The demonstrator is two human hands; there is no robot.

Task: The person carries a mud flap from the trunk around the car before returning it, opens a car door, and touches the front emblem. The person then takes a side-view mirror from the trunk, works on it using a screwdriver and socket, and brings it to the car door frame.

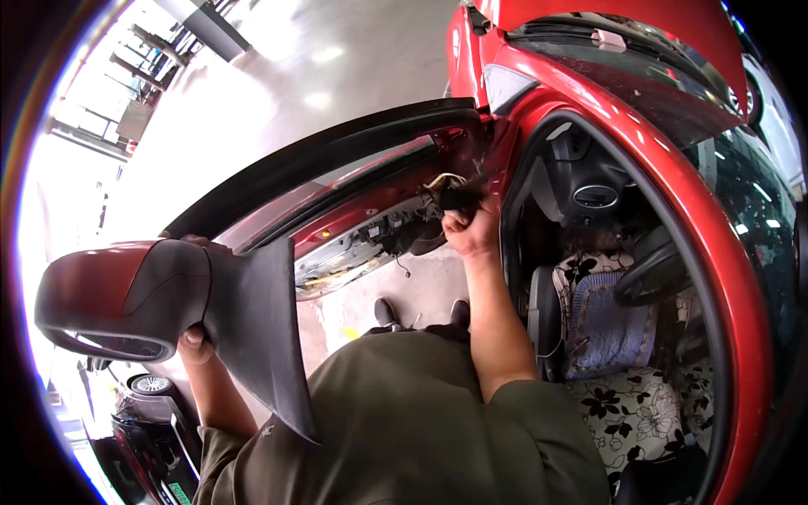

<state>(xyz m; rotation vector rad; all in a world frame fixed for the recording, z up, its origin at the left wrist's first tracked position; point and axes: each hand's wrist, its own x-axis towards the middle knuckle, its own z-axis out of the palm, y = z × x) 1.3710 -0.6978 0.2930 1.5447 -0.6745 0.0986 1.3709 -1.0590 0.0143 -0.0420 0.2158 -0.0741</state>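
My left hand (pixel 194 340) grips a car side mirror (pixel 172 282) and holds it up at the left. The mirror has a red and dark grey housing with a broad black mounting plate. Over by the hinge end of the open red car door (pixel 358 210), my right hand (pixel 473 229) is closed round a black thing (pixel 461 199) whose kind I cannot make out. Pale wires (pixel 444 180) stick out of the door just beside that hand. The door's inner side is bared, showing wiring and metal; the mirror partly hides it.
Right of me is the car's door opening, with a flower-patterned seat (pixel 627 412) and a steering wheel (pixel 661 268). The red hood (pixel 631 34) is raised ahead. A dark car (pixel 147 438) stands behind at the left, and a grey pillar (pixel 210 29) rises at the far left.
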